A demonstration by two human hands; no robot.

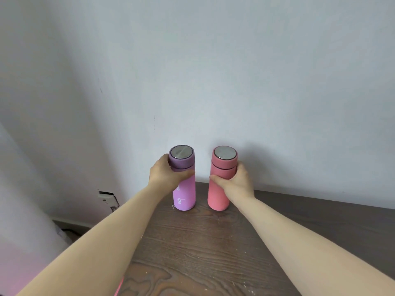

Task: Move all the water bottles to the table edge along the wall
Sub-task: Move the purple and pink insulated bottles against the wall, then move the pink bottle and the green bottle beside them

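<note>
A purple water bottle (185, 195) with a metal-topped cap stands upright on the dark wooden table (203, 248), close to the white wall. My left hand (165, 175) is wrapped around its upper body just under the cap. To its right stands a pink water bottle (218, 195), also upright and near the wall, with a matching metal-topped cap. My right hand (237, 181) grips it below the cap. A narrow gap separates the two bottles. Both bases rest on the tabletop.
The white wall (213, 82) rises directly behind the table's far edge. The table's left edge runs diagonally down the frame; beyond it lie the floor and a damaged wall fitting (106, 197). A pink cord (119, 287) hangs at the near left edge.
</note>
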